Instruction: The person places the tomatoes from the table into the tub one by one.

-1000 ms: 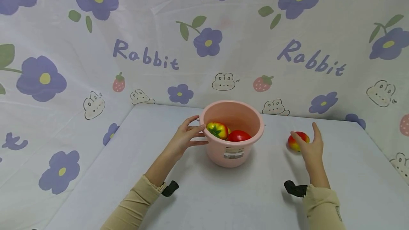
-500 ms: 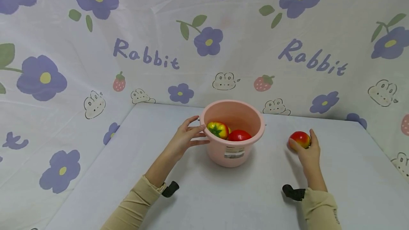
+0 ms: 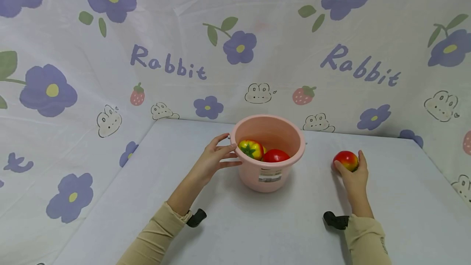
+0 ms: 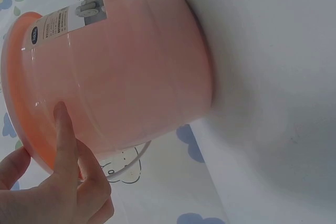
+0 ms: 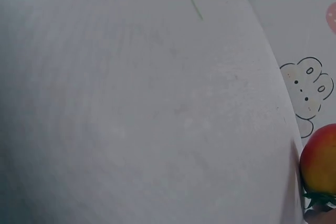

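A pink bucket (image 3: 250,181) stands upright on the table, its printed label facing me. My left hand (image 3: 211,158) holds its left rim, with the thumb at the rim and a finger (image 4: 65,135) stretched along the outer wall in the left wrist view. Inside lie a yellow-and-red toy tomato (image 3: 250,149) with a green calyx and a plain red one (image 3: 276,156); a bit of yellow shows between them. To the right, my right hand (image 3: 356,181) grips another red-yellow toy tomato (image 3: 345,159) between thumb and fingers. Its green calyx (image 5: 317,198) points toward the hand in the right wrist view.
A white table (image 3: 235,232) runs back to a cloth backdrop (image 3: 176,23) printed with flowers, rabbits and lettering. The bucket's thin white handle (image 4: 134,163) hangs on its far side. Black wrist mounts (image 3: 196,218) stick out from both sleeves.
My right hand has come down and closed its thumb and fingers round the tomato on the right. The left hand and the bucket have stayed in place.
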Demonstrator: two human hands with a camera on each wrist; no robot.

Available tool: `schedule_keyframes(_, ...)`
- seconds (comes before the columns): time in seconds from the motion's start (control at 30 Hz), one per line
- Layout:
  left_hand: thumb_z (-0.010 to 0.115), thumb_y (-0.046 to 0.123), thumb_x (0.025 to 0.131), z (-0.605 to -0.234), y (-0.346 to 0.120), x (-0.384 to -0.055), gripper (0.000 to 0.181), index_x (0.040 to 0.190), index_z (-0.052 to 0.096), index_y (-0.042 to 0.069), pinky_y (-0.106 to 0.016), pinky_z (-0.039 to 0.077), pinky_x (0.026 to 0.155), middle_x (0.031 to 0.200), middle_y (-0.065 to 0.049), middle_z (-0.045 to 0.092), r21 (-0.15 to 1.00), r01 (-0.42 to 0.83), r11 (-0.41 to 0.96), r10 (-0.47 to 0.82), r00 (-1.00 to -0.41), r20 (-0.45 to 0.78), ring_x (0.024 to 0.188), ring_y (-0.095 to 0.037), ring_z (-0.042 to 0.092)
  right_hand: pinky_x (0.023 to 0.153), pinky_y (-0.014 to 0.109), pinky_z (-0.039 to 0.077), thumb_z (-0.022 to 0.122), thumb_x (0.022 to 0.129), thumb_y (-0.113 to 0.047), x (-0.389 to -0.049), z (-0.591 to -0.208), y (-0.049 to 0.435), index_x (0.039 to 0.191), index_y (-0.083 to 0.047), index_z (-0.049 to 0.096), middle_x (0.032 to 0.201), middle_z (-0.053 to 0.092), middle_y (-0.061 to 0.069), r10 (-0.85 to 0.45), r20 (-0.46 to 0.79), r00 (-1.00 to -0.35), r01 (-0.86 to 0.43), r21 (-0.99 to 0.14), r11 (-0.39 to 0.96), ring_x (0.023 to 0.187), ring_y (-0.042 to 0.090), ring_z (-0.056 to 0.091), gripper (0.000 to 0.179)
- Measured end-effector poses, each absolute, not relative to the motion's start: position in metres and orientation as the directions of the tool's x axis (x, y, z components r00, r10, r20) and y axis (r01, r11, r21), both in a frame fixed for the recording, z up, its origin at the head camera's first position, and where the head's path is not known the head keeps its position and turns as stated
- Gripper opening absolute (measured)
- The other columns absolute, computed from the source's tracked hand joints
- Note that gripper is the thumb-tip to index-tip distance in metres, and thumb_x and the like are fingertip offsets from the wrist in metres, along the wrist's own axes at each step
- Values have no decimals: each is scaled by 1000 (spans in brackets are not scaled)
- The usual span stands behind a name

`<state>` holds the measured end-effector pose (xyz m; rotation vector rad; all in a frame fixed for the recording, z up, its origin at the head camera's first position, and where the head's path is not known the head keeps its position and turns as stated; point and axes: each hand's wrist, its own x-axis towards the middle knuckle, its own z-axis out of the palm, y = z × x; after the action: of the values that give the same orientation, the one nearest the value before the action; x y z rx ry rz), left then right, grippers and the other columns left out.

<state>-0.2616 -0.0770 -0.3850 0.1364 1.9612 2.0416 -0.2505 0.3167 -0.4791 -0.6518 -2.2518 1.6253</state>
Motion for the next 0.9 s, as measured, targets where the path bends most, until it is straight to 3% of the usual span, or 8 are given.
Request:
schedule_keyframes(0.2, 61, 29, 96, -386, -77, -262, 67, 152, 26, 19, -43, 57, 93, 128, -20, 56, 987, -160, -21, 274, -950, -148, 115, -37, 64, 126, 48, 14, 58, 97, -18, -251, -478, 314, 158, -15, 8, 165, 11, 13, 543, -6, -840, 153, -962, 227, 152, 33, 12, 79)
schedule_keyframes(0.43, 62, 30, 96, -386, -78, -261, 66, 152, 27, 20, -43, 57, 93, 128, -19, 56, 986, -163, -20, 274, -950, -151, 116, -37, 63, 125, 44, 18, 57, 98, -21, -252, -472, 308, 158, -23, 8, 166, 10, 6, 555, -52, -830, 173, -971, 167, 154, 28, 10, 78)
schedule_keyframes(0.9, 62, 29, 96, -385, -77, -260, 67, 152, 27, 20, -43, 57, 92, 128, -19, 57, 988, -155, -23, 273, -951, -143, 115, -37, 64, 121, 42, 29, 59, 97, -24, -257, -437, 290, 157, -28, 15, 164, 21, 2, 546, 35, -837, 96, -973, 209, 151, 25, 21, 74)
